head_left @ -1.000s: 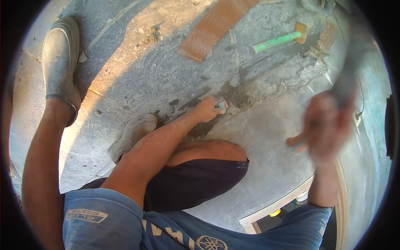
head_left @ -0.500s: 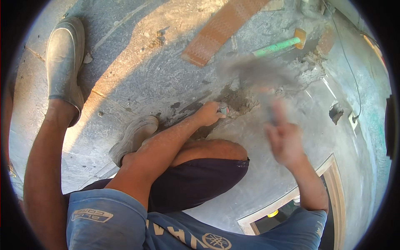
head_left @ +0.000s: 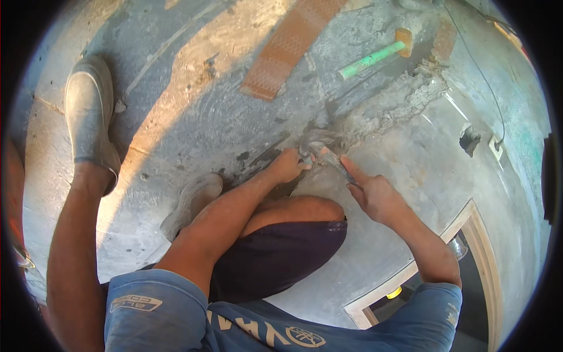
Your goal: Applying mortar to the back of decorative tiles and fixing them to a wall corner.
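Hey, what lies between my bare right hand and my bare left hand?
In the head view, a grey long-handled hammer, gripped by the right hand, reaches over grey concrete toward the left hand.

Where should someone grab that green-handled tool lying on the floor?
Probably by its green handle, towards the free end, coming from the picture's lower left. The handle is long, straight and uncovered, and its free end points that way; the blocky tan head sits at the other end.
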`<state>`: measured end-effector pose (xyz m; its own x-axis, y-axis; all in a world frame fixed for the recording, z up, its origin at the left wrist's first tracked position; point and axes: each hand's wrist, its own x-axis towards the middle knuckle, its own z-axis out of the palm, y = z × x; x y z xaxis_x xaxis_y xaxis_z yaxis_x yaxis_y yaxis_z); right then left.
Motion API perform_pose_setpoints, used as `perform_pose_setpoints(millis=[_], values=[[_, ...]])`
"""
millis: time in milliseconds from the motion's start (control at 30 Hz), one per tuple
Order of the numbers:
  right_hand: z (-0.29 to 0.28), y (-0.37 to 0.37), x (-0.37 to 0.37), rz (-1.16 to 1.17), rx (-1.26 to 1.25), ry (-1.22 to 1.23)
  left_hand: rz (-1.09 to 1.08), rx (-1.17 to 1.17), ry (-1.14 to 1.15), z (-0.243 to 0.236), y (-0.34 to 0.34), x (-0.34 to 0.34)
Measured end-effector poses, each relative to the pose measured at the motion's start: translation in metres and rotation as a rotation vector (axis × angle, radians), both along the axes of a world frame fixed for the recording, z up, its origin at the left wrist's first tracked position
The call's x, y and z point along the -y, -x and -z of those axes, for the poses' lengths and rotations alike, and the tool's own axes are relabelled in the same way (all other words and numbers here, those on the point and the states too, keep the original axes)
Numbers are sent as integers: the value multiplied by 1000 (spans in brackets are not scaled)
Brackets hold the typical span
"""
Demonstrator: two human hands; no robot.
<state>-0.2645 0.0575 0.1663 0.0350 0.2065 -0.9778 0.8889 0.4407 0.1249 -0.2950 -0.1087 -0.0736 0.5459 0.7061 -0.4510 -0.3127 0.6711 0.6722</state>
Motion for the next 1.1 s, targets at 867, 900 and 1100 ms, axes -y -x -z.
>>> perform_pose_setpoints(millis=[867, 900, 1100], values=[[91, -128, -74, 1697, -1046, -910, 52, -1460, -561, -128, 162, -180], [104, -131, -73, 1682, -1046, -953, 72, -1484, -559, -133, 164, -175], [92, -89, -57, 1610, -938, -1125, 78, -1483, -626, -181, 220, -134]])
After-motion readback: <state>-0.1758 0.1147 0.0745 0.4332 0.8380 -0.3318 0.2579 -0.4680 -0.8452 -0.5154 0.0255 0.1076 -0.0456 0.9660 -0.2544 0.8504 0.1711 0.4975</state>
